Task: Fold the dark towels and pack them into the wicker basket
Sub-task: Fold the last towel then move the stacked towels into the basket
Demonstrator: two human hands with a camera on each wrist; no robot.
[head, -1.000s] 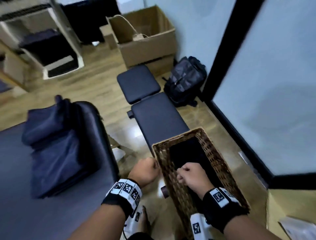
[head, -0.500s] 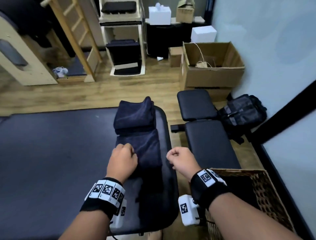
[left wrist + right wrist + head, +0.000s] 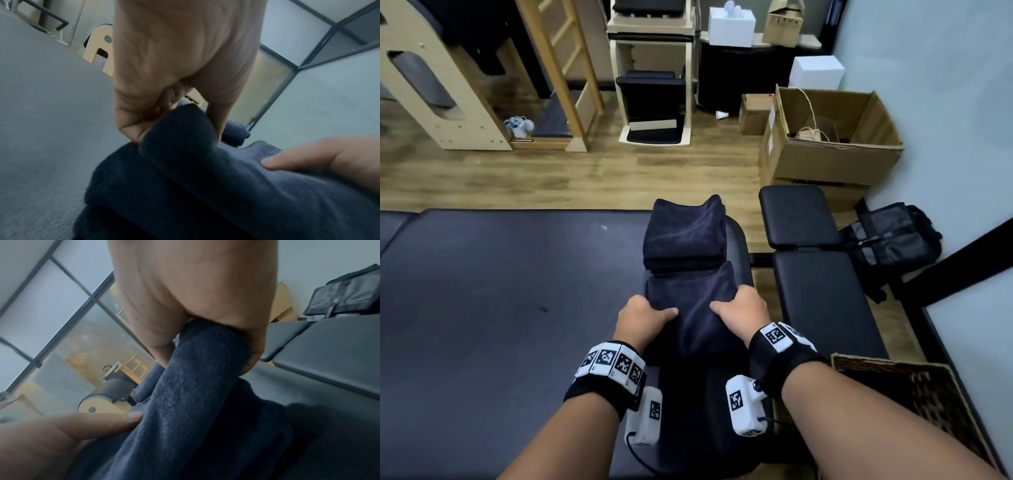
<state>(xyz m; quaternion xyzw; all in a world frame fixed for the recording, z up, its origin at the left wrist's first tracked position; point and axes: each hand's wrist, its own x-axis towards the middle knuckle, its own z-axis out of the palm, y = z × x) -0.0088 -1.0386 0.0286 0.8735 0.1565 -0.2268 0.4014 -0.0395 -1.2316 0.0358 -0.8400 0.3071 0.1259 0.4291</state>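
On the padded desk [image 3: 500,308], left hand [image 3: 642,317] and right hand [image 3: 743,313] pinch the near folded towel [image 3: 693,301]; lifting evenly should keep its folds.

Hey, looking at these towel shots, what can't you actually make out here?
- Wicker basket: head view, cut off by the frame's lower right edge; the right forearm covers part of its inside, so its contents cannot be told.
- Left hand fingers: curled under the near towel, hidden in the head view.
- Right hand fingertips: buried in the towel fold in the right wrist view.
- Far towel stack: the layer count is unclear.
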